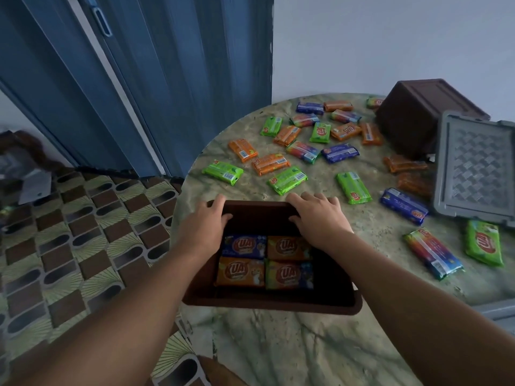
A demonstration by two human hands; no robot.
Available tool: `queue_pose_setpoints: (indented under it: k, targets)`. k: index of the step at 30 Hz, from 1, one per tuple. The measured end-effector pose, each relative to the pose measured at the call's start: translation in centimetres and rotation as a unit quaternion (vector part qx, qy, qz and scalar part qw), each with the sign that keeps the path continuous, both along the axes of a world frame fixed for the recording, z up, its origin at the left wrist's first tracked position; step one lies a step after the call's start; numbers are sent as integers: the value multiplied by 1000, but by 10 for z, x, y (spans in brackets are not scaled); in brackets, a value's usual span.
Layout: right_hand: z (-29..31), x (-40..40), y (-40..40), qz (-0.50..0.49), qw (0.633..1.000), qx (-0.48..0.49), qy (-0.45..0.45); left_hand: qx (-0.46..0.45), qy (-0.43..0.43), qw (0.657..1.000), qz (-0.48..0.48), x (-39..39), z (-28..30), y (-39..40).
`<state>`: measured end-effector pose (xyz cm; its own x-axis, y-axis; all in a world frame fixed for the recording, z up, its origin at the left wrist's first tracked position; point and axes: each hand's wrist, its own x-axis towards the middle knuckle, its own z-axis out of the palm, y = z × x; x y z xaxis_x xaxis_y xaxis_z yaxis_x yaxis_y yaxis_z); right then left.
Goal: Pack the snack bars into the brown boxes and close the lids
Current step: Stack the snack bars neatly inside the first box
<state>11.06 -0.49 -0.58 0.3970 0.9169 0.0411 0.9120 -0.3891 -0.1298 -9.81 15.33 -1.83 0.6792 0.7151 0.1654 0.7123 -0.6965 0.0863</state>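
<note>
Both our hands on far rim of open brown box (271,300), table edge at 6 o'clock. Left hand (207,218) and right hand (316,214) each curl fingers over rim, thumbs inside: clamped on box. Four bars (264,261) flat in bottom, room left. We'd keep box level while shifting it, pull evenly so it stays off edge. Loose bars (287,179) scattered 12 to 2 o'clock. Second brown box (418,118) tipped at 1 o'clock; grey lid (473,168) at 2, overlapping bars.
</note>
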Motion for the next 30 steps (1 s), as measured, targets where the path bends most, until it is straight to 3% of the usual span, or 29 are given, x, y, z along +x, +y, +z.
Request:
queue_pose_setpoints:
  k: [15,30]
  targets:
    - [2,9,91,-107,994,-11,-2,-37,6,996,-76,47,-4,129]
    - [1,9,91,-116,993,-9,-3,-34,11,995,-90,51,-1,131]
